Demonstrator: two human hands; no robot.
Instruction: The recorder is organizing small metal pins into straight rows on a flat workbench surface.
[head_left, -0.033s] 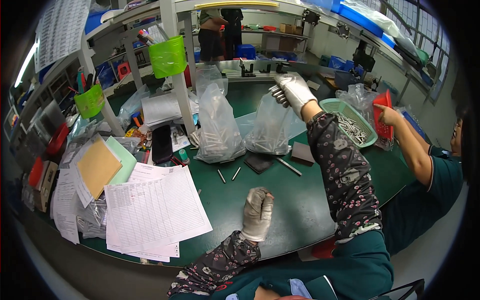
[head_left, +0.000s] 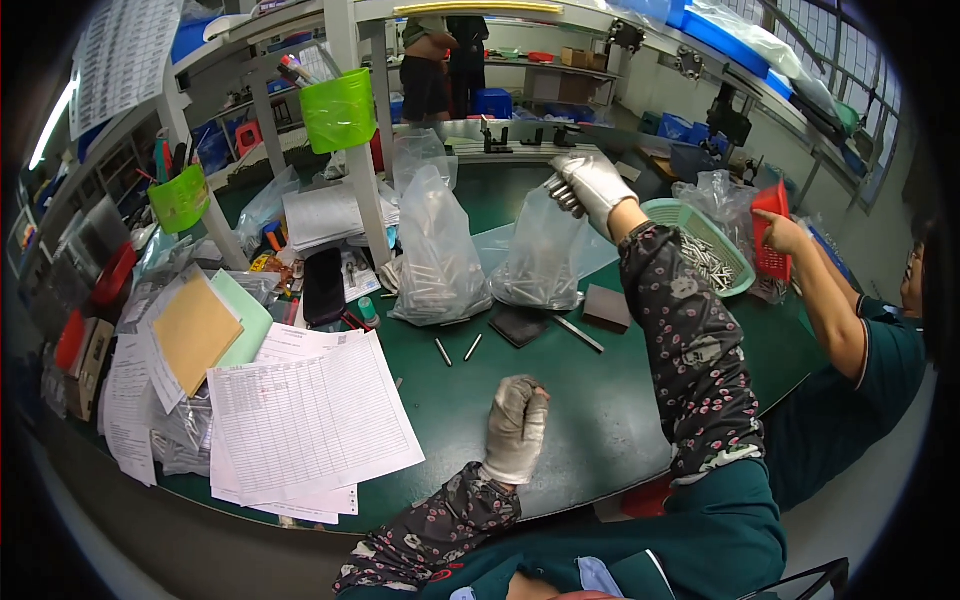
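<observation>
Bagging looks underway: right hand (head_left: pixel 592 185) grips a bunch of metal pins (head_left: pixel 562 193) above the clear bag (head_left: pixel 545 255) just below it, while left hand (head_left: pixel 517 425) rests fisted on the table (head_left: pixel 600 410) nearer the body, so lowering them in seems next.

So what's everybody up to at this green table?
A person in white gloves sits at a green table. Their right hand is raised, gripping a bunch of small metal rods at the mouth of a clear plastic bag that has more rods in it. Their left hand rests closed on the table. A second full bag stands beside it. To the right, a co-worker's hand holds a red basket.
</observation>
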